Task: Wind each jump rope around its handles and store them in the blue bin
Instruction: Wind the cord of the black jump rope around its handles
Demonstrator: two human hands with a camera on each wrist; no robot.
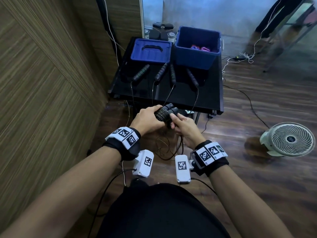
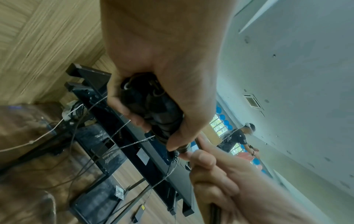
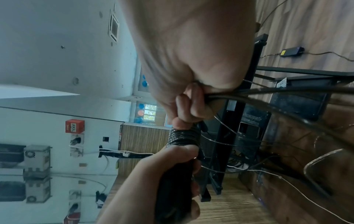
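while half wound with dark cord, paired black handles [image 1: 167, 112] held in mid-air just before the black table [image 1: 197, 98]. gripped by left hand [image 1: 147, 120], fingers curled round the coiled part. right hand [image 1: 186, 129] pinching the loose rope [image 1: 164, 148], slack loops hanging below toward the wooden floor. further back, four more handles [image 1: 141, 73] lying on the table, thin cords trailing over its near edge. behind them, blue bin [image 1: 197, 47] open, something pink and red inside; blue lid [image 1: 151, 50] beside it, left. white fan [image 1: 289, 139] on floor, right.
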